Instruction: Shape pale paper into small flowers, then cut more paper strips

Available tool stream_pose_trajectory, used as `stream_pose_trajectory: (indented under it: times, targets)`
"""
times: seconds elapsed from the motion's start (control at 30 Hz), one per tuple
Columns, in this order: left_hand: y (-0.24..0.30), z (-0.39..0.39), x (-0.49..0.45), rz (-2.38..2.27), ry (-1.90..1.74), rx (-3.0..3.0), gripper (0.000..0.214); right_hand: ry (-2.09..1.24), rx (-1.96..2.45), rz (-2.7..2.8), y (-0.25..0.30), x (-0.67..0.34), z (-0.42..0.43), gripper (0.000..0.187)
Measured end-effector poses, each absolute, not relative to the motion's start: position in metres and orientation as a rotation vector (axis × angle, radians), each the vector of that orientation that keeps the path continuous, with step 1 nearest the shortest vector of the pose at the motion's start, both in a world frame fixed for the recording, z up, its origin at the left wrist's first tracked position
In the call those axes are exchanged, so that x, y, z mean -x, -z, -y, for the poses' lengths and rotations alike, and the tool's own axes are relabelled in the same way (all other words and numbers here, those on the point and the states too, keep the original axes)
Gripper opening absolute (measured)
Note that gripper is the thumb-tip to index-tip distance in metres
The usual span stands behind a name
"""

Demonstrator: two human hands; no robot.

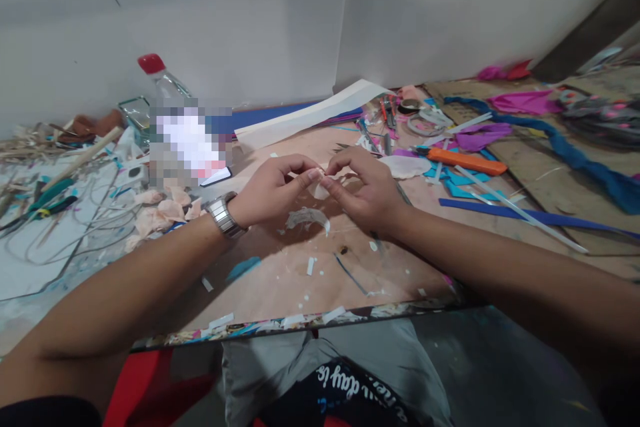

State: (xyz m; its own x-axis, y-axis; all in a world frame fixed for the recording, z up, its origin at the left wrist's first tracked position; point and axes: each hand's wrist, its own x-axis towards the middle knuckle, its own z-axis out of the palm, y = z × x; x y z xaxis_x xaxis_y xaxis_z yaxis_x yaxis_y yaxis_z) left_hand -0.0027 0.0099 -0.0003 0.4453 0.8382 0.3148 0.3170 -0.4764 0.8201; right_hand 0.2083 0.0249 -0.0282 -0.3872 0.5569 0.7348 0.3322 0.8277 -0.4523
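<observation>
Above the middle of the wooden tabletop [280, 267], my left hand [270, 190] and my right hand [367, 190] meet at the fingertips. Thumbs and forefingers of both pinch a small pale, petal-like piece [321, 191]; its material is hard to make out and the fingers partly cover it. Under the hands, a whitish dried smear [307, 217] marks the wood. Crumpled peach-coloured pieces [173, 208] lie left of my left wrist, which wears a metal watch. Just beyond my right hand rests a flat white oval piece [407, 166].
A lit phone [187, 144], partly pixelated, leans near a red-capped bottle [170, 84]. Green-handled pliers [53, 197] lie among sticks and cord at left. To the right are an orange box cutter [467, 161], blue scraps, a white strip [525, 214] and tape rolls [425, 122].
</observation>
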Motion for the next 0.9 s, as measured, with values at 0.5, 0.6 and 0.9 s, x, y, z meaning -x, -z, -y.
stream_pose_trajectory:
  times: [0.5,0.6,0.9]
  targets:
    - [-0.0032,-0.0086,0.0012,-0.978,-0.861,-1.948,0.037,-0.315,0.514,2.105,0.0290,-0.2080,-0.0274,0.011]
    - [-0.0025,-0.0094,0.0022,-0.997,-0.883,-1.936,0.042,-0.310,0.553,2.080,0.0308,-0.2085,-0.0288,0.012]
    - [-0.0037,-0.0055,0.0002,-1.050,-0.835,-1.871,0.035,-0.306,0.622,1.982,0.0312,-0.2095,-0.0278,0.014]
